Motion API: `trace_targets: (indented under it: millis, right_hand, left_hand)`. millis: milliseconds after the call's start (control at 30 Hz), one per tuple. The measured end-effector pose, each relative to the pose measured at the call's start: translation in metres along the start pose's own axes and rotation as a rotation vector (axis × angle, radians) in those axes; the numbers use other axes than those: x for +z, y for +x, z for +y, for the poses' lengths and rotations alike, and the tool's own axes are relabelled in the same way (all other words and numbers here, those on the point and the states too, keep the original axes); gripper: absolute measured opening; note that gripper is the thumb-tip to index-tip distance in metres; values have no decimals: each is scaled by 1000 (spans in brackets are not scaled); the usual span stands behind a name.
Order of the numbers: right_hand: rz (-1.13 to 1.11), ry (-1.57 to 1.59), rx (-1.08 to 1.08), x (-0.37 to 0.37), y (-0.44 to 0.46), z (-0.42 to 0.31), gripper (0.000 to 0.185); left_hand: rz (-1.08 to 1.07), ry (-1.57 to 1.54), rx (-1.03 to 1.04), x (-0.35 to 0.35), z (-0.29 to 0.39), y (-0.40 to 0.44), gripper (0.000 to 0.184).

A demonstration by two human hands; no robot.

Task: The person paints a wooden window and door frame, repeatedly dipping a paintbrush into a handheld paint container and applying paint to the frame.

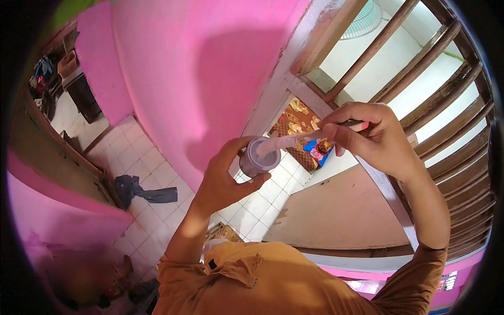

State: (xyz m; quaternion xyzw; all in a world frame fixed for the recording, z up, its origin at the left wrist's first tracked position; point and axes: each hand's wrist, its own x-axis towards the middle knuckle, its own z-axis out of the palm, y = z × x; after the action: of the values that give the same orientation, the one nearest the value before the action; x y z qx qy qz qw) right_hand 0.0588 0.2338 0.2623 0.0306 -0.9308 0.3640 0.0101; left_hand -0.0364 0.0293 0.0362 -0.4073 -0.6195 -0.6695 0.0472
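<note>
My left hand (pixel 223 176) grips a small grey plastic cup (pixel 253 167) from the side, its open mouth facing up towards me. Pale paint shows inside it. My right hand (pixel 370 134) pinches the handle of a paintbrush (pixel 286 142), with the handle's reddish end beside my palm. The brush slants down leftwards, its paint-coated bristles reaching into the cup's mouth. How deep the tip goes is hard to make out.
A pink wall (pixel 163 63) rises ahead, meeting a wooden frame with brown bars (pixel 391 63) on the right. A fan (pixel 362 21) shows behind the bars. Dark cloth (pixel 157 195) lies on the white tiled floor (pixel 137 157). Beyond the frame are a patterned brown fabric (pixel 296 113) and a blue packet (pixel 318 153).
</note>
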Motion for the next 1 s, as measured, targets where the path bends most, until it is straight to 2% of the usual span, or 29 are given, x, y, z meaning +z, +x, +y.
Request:
trace_targets:
  millis: [300,433,500,700,767,833,900,1000]
  right_hand:
    - [104,110,230,-2,-4,-11,25]
    - [162,157,223,-3,-2,-7,32]
    - [236,180,293,-5,-1,-11,35]
    - [377,192,241,-15,1,-25,36]
    - [393,123,291,-22,0,-31,36]
    - [422,155,185,-26,-1,-34,37]
    - [452,112,199,-31,-1,-37,39]
    - [462,155,103,-41,2,-36,37]
  left_hand:
    - [42,-17,24,4,5,13,67]
    - [49,22,40,1,13,25,66]
    - [68,24,56,1,18,31,66]
    - [114,-8,54,-4,39,60,61]
    - [133,-18,63,-3,42,73,60]
    - [147,-50,65,0,43,84,60]
    - [156,-58,52,3,44,93,60]
    - [158,-73,40,8,42,103,61]
